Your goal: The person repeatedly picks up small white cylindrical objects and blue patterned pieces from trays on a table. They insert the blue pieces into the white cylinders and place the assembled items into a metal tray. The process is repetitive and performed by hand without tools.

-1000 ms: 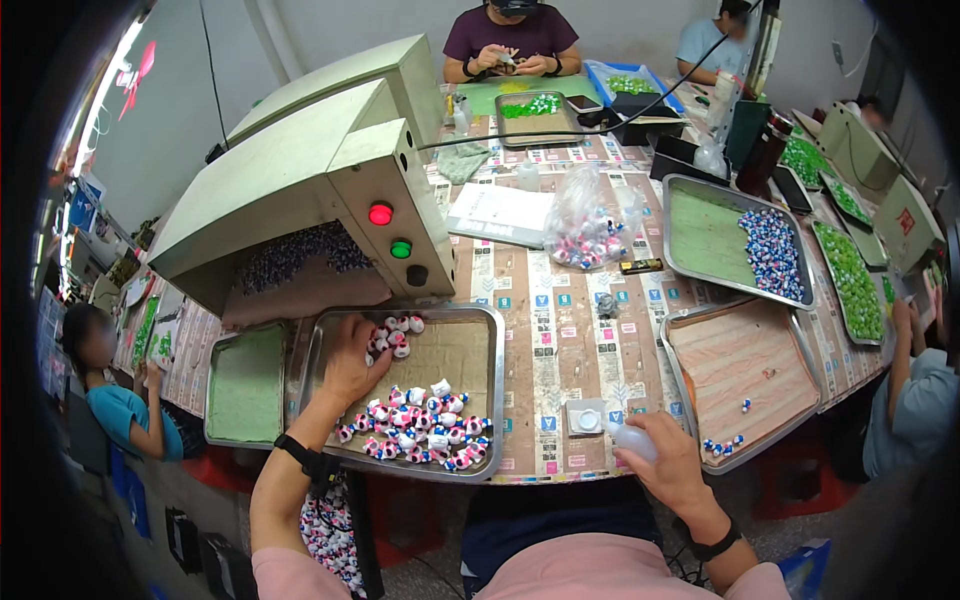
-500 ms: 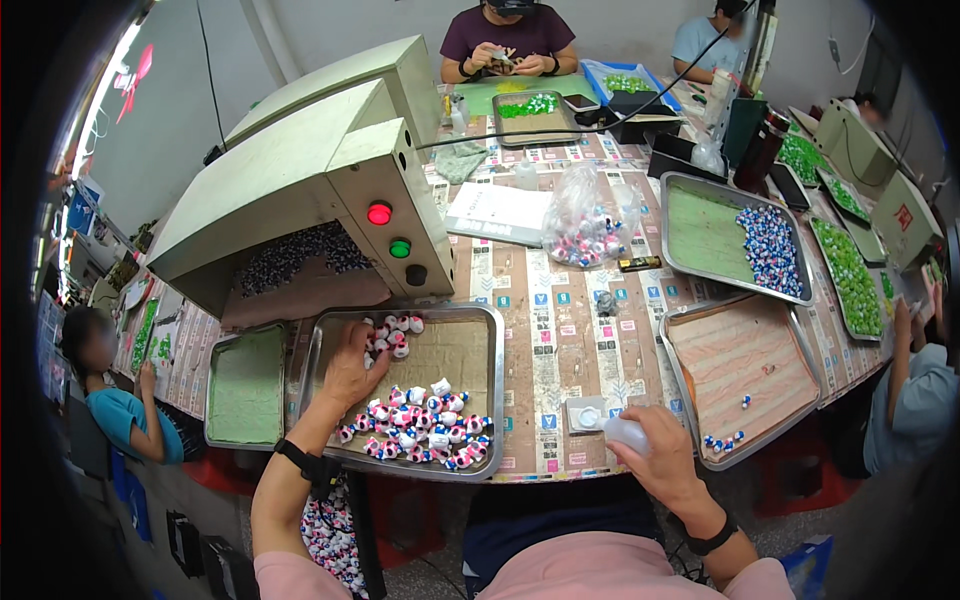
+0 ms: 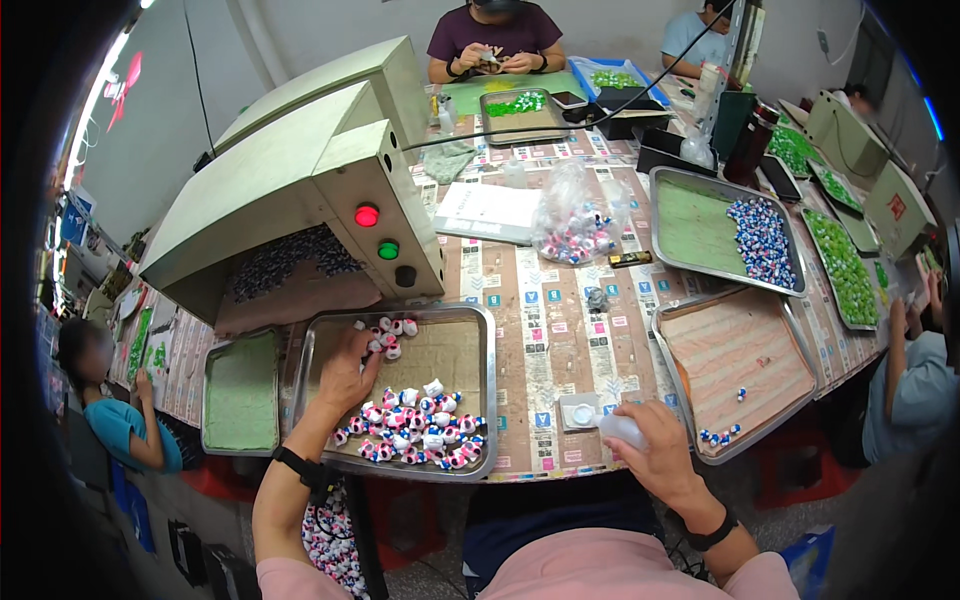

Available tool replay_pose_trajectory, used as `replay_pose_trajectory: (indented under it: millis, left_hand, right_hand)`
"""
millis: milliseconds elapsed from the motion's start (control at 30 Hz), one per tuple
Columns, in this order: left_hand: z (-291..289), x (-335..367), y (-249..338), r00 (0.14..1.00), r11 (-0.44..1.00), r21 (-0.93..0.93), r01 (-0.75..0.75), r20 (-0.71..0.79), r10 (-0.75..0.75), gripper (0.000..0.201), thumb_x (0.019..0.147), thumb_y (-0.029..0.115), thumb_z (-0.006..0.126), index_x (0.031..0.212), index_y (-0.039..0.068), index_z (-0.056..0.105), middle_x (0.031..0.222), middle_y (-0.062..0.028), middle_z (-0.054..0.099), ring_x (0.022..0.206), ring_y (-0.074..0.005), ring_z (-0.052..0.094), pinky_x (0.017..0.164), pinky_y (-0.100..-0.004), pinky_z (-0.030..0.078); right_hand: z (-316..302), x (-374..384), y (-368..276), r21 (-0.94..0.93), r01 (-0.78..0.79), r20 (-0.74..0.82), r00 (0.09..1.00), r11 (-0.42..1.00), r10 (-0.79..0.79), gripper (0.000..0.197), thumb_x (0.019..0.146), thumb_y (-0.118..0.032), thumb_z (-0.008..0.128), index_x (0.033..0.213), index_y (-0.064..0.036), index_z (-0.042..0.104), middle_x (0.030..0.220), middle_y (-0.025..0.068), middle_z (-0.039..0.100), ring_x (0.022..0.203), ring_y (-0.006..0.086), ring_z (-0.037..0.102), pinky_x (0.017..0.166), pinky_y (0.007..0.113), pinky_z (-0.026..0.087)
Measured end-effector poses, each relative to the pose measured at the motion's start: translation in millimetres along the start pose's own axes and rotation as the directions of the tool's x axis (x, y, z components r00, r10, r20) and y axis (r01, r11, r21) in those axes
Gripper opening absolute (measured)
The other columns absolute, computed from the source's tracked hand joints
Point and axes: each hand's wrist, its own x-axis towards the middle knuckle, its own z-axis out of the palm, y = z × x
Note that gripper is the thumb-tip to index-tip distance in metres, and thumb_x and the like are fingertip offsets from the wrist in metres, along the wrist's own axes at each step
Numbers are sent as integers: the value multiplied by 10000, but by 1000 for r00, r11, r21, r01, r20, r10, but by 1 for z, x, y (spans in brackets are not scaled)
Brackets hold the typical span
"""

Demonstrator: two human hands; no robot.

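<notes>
My left hand rests in the metal tray in front of me, thumb and fingers apart and bent against a small cluster of white-and-pink toy heads. Its fingertips are partly hidden. Nearer to me in this tray lies a heap of white, pink and blue figurines. My right hand is closed round a translucent white squeeze bottle, tilted with its tip to the left. That tip is at the edge of a small square white dish on the table.
A cream machine with lit red and green buttons stands behind the tray. At the right are a pink-lined tray with several small blue pieces and a green-lined tray. A plastic bag holds more pieces. Other people work around the table.
The whole view has shifted slightly to the right. My left fingers have moved a little among the toy heads. The bottle stays in my right hand beside the dish.
</notes>
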Motion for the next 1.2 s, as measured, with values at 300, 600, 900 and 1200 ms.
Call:
replay_pose_trajectory:
  millis: [300,600,900,1200]
  left_hand:
    - [4,-1,-12,1000,996,-88,3,-1,-3,356,826,67,624,1169,65,529,1111,-199,571,946,-399,587,793,-427,499]
    - [-27,9,3,703,143,-911,386,190,-685,175,976,143,532,1141,163,477,921,-4,550,715,-109,521,558,-264,445]
    - [-66,-40,59,750,-667,-743,63,476,-460,245,987,193,517,1166,37,573,1172,-82,640,971,-206,608,679,-330,497]
    - [-47,-77,142,736,-679,-720,144,536,-413,335,1010,214,481,1342,178,505,1077,-53,616,922,-168,551,656,-307,461]
  right_hand:
    - [1,4,10,204,-294,7,954,934,299,369,735,-146,792,1017,-6,599,978,154,652,891,315,649,769,370,512]
    - [30,64,41,349,-235,-103,953,907,286,405,745,-153,754,1104,-7,636,1011,139,669,921,262,646,818,348,498]
    - [44,100,55,416,-373,-22,908,829,419,391,732,-8,712,1112,-40,627,1084,102,666,1015,200,645,825,309,527]
    - [-12,52,32,160,-167,-215,956,973,199,370,774,-51,698,1138,-30,637,1147,117,632,1044,247,604,861,342,498]
